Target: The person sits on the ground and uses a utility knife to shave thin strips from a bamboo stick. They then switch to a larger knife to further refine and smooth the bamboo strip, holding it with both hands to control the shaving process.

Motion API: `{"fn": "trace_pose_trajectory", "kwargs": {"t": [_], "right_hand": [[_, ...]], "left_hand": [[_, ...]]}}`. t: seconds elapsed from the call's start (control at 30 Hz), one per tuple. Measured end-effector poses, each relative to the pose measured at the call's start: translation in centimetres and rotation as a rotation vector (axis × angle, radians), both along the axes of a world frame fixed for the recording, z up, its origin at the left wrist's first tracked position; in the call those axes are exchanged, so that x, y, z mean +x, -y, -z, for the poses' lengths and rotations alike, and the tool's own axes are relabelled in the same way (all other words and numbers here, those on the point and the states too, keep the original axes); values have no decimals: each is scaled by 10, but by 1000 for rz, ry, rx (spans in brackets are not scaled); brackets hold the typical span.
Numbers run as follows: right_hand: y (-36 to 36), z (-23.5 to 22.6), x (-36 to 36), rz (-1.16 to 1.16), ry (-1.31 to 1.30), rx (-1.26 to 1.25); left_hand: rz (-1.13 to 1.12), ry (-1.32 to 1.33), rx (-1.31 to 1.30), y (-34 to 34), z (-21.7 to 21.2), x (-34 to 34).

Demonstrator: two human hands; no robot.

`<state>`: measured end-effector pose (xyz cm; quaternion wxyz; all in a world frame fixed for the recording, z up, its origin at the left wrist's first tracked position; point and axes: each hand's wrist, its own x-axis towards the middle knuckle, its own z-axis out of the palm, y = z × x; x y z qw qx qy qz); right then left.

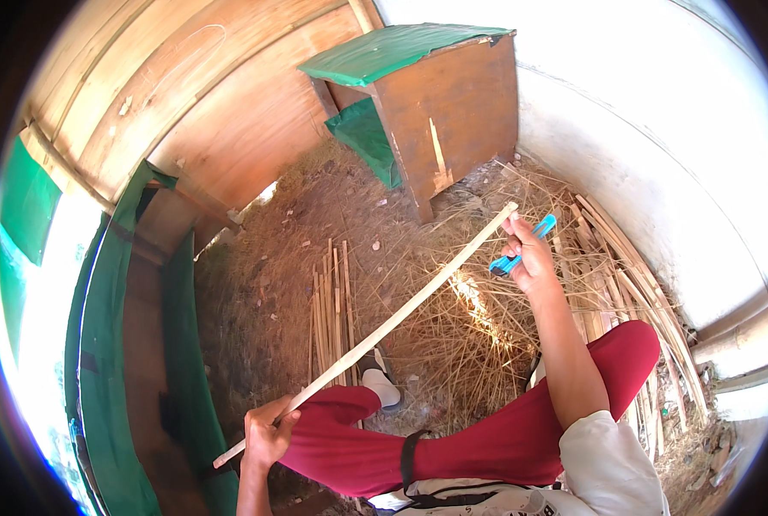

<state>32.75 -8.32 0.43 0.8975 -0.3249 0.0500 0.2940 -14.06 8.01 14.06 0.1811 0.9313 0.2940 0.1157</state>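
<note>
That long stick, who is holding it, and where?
The left hand grips the bamboo stick near its lower end; the right hand holds its top end plus a blue knife.

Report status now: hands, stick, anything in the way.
Left hand grips the stick low. Right hand at its top, holding blue cutter. Nothing blocking.

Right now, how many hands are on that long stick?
2. The left hand grips the stick near its low end by the knee; the right hand pinches the far tip, also holding a blue cutter.
</note>
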Motion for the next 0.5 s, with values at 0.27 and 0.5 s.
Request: {"fn": "trace_pose_trajectory", "kwargs": {"t": [0.27, 0.5], "right_hand": [[-1, -5, 1, 33, 78, -31], [3, 9, 11, -57, 103, 86]], "left_hand": [[-30, -75, -120, -5, -2, 0], [-109, -28, -482, -11, -4, 0]]}}
